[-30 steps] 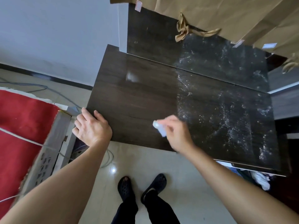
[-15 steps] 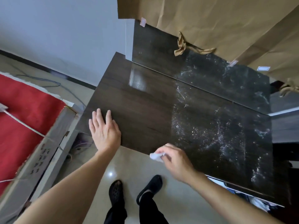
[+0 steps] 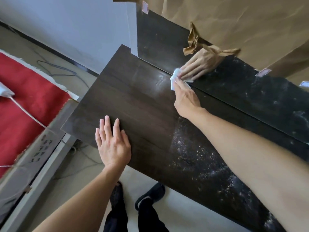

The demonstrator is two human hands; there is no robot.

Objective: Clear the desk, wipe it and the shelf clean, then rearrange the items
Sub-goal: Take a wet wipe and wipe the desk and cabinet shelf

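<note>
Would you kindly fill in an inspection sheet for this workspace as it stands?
Surface: desk of dark wood, left part clean, right part dusty.
Job's things: wipe at the desk's rear edge, against the glossy panel.
Clutter: nothing seen.
Grips: left hand flat on the desk; right hand pinches the wipe.
Cables: cables loose on the floor, left.
Surroundings: red mat left; brown paper above the panel.

The desk (image 3: 142,106) lay open between the left hand (image 3: 113,144) and the right hand (image 3: 185,97), and rightward of the right hand. Just beyond the right hand an upright glossy panel (image 3: 158,34) barred the way, brown paper (image 3: 234,19) hanging over it. Left of the left hand stood a red-topped box (image 3: 25,101).
</note>
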